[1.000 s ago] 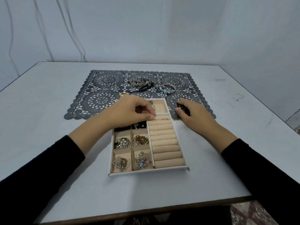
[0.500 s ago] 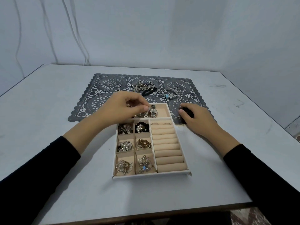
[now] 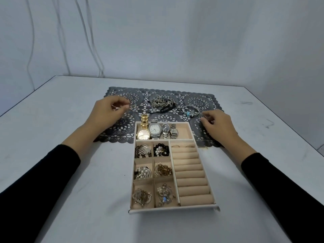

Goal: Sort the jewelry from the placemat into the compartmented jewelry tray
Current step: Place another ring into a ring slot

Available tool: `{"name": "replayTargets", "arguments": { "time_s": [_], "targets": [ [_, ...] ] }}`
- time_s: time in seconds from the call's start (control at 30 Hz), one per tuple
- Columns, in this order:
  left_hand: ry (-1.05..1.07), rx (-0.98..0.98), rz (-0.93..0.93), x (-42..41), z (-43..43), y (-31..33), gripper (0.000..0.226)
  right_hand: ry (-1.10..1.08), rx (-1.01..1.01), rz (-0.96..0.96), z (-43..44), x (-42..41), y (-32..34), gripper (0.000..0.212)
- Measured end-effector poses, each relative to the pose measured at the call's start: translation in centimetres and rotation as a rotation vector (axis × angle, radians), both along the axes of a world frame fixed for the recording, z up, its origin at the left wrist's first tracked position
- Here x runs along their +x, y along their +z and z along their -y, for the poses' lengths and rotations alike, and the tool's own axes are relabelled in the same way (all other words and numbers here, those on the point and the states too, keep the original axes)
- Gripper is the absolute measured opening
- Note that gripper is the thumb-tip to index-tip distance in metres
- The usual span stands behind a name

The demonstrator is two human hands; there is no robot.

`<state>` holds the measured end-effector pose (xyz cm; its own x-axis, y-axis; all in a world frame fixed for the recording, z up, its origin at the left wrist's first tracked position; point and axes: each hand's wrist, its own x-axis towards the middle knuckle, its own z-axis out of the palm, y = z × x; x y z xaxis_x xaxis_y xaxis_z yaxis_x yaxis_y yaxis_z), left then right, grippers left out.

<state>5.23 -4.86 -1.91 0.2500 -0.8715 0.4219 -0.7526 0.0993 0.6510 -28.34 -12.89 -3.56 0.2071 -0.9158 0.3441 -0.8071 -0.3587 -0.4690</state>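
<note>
Over the lace placemat (image 3: 212, 97), the empty, half-curled left hand (image 3: 107, 111) should pinch the heart charm (image 3: 133, 107) squarely; whether the right hand (image 3: 217, 123) grips anything is unclear.

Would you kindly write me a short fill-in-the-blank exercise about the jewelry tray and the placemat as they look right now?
The far compartment of the jewelry tray holds ___ watches. The bracelet on the placemat carries ___ beads. The ring rolls fill the tray's ___ side, as the person sees it. The ___ hand is nearer the bracelet.
Missing words: four; blue; right; right.
</note>
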Motion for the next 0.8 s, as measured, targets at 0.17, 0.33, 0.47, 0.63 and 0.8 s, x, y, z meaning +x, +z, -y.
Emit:
{"name": "replayTargets", "arguments": {
  "time_s": [0.17, 0.33, 0.47, 0.63, 0.8],
  "targets": [
    [-0.008, 0.09, 0.103, 1.2, 1.7, -1.0, 0.02, -0.056, 0.021, -0.019, 1.7, 0.7, -0.1, 0.03],
    [-0.005, 0.085, 0.173, 1.4, 3.1, -1.1, 0.017, -0.063, 0.051, -0.016, 2.9, 0.9, -0.1, 0.021],
    [0.013, 0.087, 0.2, 1.5, 4.8, -1.1, 0.018, -0.054, 0.071, 0.032, 3.7, 1.2, 0.2, 0.016],
    [0.017, 0.088, 0.217, 1.8, 7.2, -1.0, 0.019, -0.007, 0.101, 0.119, 4.6, 1.0, 0.2, 0.009],
    [0.001, 0.112, 0.236, 2.2, 8.9, -0.8, 0.019, 0.026, 0.095, 0.152, 5.4, 0.6, 0.0, 0.006]
  ]
}}
